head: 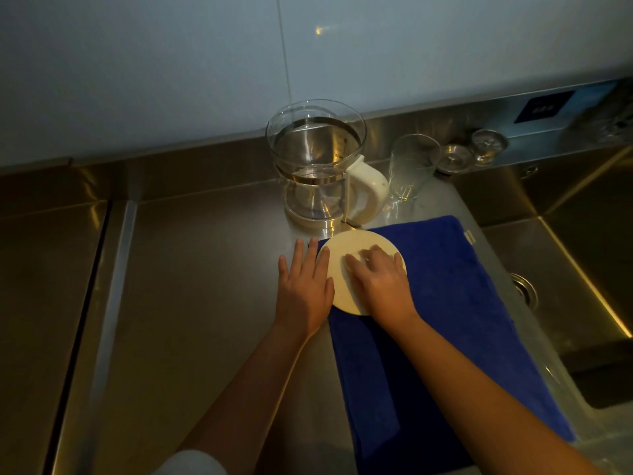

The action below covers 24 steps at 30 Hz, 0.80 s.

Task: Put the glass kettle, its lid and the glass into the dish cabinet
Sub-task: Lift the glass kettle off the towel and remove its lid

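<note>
A glass kettle (315,162) with a cream handle stands uncovered on the steel counter (191,269). Its round cream lid (349,248) lies flat on the near end of a blue towel (445,303), just in front of the kettle. My right hand (376,279) lies on top of the lid with its fingers curled over it. My left hand (303,289) rests flat at the lid's left edge, fingers straight, touching the rim. A clear drinking glass (409,166) stands to the right of the kettle's handle.
A steel sink (582,269) with a drain (524,289) lies to the right of the towel. Two small round glass pieces (469,154) sit behind the drinking glass by the backsplash. A seam in the counter (113,303) runs down the left.
</note>
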Available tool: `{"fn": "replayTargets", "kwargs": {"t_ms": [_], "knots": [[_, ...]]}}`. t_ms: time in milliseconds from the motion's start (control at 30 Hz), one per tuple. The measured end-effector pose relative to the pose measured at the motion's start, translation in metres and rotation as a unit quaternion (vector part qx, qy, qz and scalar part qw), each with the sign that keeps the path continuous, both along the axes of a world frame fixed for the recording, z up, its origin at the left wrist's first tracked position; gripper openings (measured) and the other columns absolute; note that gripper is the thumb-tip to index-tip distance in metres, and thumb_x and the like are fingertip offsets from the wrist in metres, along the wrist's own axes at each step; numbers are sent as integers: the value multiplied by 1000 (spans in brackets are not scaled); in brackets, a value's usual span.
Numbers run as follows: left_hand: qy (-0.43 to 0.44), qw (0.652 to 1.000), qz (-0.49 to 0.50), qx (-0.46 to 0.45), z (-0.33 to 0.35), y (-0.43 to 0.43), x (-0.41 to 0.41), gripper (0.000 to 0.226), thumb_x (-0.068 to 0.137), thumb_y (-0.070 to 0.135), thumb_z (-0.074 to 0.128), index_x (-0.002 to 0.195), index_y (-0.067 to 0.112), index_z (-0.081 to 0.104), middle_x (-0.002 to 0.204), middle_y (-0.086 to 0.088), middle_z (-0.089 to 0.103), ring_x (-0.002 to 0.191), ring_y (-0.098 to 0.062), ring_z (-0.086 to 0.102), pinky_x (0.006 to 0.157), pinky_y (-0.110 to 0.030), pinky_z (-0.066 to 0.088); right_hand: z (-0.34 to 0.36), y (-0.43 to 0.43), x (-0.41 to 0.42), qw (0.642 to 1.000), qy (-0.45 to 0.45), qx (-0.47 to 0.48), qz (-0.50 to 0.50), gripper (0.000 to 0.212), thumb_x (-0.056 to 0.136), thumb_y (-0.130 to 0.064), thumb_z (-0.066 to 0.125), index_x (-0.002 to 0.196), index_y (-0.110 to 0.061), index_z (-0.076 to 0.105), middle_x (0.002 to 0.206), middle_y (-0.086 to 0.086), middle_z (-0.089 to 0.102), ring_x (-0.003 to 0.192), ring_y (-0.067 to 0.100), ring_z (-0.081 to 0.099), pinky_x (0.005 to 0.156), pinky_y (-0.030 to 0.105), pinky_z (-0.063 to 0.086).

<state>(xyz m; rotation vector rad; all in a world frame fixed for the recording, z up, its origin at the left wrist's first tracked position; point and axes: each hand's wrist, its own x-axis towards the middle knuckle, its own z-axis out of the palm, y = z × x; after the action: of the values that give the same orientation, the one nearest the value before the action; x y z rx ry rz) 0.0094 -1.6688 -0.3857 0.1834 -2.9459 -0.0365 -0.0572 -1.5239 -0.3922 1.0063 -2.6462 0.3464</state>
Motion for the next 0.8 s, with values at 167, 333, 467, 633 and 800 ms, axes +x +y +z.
{"fn": "replayTargets", "kwargs": {"t_ms": [167,333,467,633,800], "knots": [[-9,999,28,-23,13,6,1,52,86,34,34,128,8,54,134,-15,51,124,-35,47,92,-53,43,10,3,3,999,32,-21,-1,53,52,-10,88,101,-6,68,101,23,65,97,41,63,76,61,47],[26,999,34,-24,32,16,-2,61,70,31,74,124,9,58,132,-14,54,122,-33,51,89,-54,45,27,6,2,997,49,-52,-6,40,64,-12,83,101,-6,69,105,21,66,102,40,62,81,61,46],[71,997,27,-12,47,20,-4,52,78,29,65,125,9,57,135,-16,51,124,-35,48,90,-56,43,47,7,-4,994,53,-96,-9,40,71,-14,76,108,-6,64,110,19,63,108,38,59,85,60,46],[82,996,19,6,70,23,-11,55,82,33,34,128,9,52,137,-17,48,126,-35,45,92,-57,41,65,6,-18,993,55,-105,-22,45,73,-16,74,114,-5,60,113,19,61,110,37,57,87,57,46],[87,996,7,13,84,20,-23,56,84,34,32,132,9,48,140,-17,44,130,-36,40,96,-58,36,79,1,-30,992,39,-114,-28,47,76,-22,66,118,-3,57,115,20,60,108,35,57,85,53,49]]}}
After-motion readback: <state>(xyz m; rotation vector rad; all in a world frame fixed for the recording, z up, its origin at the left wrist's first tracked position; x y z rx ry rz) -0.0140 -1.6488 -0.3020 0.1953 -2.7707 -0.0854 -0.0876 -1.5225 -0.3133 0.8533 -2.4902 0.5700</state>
